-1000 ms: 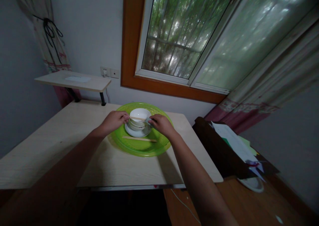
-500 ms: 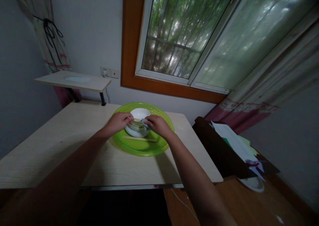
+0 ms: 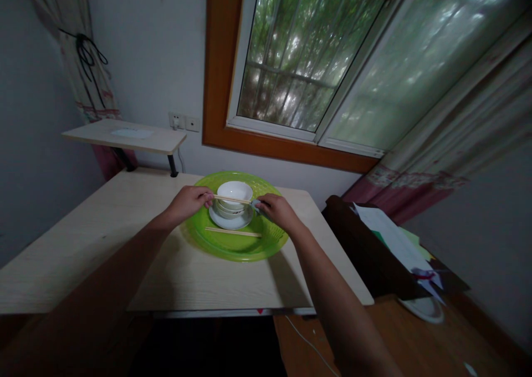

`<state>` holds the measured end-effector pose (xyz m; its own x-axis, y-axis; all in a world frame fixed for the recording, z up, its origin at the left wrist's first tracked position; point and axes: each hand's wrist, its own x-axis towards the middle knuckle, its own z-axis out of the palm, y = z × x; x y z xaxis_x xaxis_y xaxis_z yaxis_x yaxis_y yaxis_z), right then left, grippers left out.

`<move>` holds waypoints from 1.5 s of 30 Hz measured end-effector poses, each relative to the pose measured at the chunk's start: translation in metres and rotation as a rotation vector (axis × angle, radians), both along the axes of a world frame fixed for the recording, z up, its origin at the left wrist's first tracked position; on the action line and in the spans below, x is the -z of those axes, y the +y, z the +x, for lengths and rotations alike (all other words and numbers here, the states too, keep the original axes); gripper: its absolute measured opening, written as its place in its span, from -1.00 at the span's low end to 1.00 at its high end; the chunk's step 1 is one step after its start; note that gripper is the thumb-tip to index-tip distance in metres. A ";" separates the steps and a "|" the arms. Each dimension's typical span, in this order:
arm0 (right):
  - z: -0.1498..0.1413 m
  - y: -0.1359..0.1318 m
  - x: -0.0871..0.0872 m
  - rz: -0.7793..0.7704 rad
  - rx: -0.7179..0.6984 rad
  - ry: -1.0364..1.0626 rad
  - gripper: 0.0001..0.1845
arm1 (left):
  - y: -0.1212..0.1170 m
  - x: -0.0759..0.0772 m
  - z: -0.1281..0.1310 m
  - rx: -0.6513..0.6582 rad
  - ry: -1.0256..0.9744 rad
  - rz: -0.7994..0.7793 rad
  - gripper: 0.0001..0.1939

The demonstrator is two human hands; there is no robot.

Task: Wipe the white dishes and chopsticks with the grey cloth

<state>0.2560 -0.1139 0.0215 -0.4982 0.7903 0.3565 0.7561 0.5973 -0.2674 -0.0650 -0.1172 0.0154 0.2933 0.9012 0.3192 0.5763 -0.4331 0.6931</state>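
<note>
A pair of chopsticks (image 3: 231,199) stretches level between my hands, over a stack of white bowls (image 3: 234,189). Closed round its left end is my left hand (image 3: 190,202). My right hand (image 3: 277,208) pinches a greyish cloth (image 3: 256,204) at the right end of the chopsticks. The bowls sit on a white plate (image 3: 230,223) inside a round green plastic basin (image 3: 243,253). Nearer to me, other chopsticks (image 3: 233,232) lie across the basin.
The basin rests on a pale wooden table (image 3: 199,288). A small raised shelf (image 3: 153,139) with a paper on it stands at the back left. To the right are a dark brown cover (image 3: 353,244) and papers (image 3: 382,227). A window (image 3: 307,61) is behind.
My hands have moved apart: the right one with the cloth has gone rightward, the left one slightly left. More of the chopsticks and bowls shows between them.
</note>
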 end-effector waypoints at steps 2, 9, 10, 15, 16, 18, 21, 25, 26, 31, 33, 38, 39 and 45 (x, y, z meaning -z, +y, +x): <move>-0.006 -0.001 0.000 -0.004 -0.032 0.000 -0.78 | -0.001 -0.001 0.007 0.023 -0.017 -0.018 -0.73; -0.044 -0.006 -0.002 -0.028 -0.123 0.045 -0.80 | -0.004 0.002 0.038 0.093 0.018 -0.032 -0.72; -0.048 -0.007 -0.002 -0.029 -0.126 0.049 -0.80 | -0.004 0.002 0.040 0.096 0.023 -0.027 -0.72; -0.049 -0.007 -0.001 -0.053 -0.140 0.094 -0.79 | -0.001 0.004 0.032 0.116 0.028 -0.003 -0.73; -0.046 -0.007 -0.001 -0.061 -0.140 0.103 -0.79 | 0.000 0.004 0.028 0.115 0.027 -0.003 -0.73; -0.037 -0.006 0.000 -0.077 -0.129 0.117 -0.78 | 0.002 0.003 0.020 0.101 0.024 0.001 -0.72; -0.022 -0.004 0.002 -0.107 -0.107 0.141 -0.78 | 0.003 0.001 0.009 0.065 0.032 0.021 -0.71; 0.000 0.001 0.003 -0.154 -0.041 0.182 -0.79 | 0.003 0.000 -0.003 -0.002 0.034 0.010 -0.72; 0.005 0.002 0.003 -0.160 -0.014 0.200 -0.79 | 0.003 0.000 -0.005 -0.016 0.027 0.002 -0.72; 0.032 0.008 0.005 -0.144 0.184 0.259 -0.76 | 0.001 0.006 -0.011 -0.049 0.017 -0.021 -0.72; 0.037 0.009 0.004 -0.094 0.258 0.304 -0.73 | 0.000 0.007 -0.011 -0.042 0.034 -0.020 -0.71; 0.019 0.009 -0.005 0.068 0.298 0.395 -0.66 | -0.005 0.002 0.000 0.035 0.060 0.002 -0.70; 0.011 0.008 -0.008 0.098 0.275 0.405 -0.66 | -0.006 0.000 0.004 0.057 0.053 0.001 -0.70; -0.046 -0.010 -0.023 0.148 0.023 0.430 -0.73 | -0.011 -0.004 0.029 0.120 0.036 -0.057 -0.74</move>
<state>0.2097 -0.1237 0.0447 -0.2630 0.7246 0.6370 0.6083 0.6370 -0.4734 -0.0358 -0.1281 0.0190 0.4102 0.8755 0.2556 0.5477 -0.4606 0.6985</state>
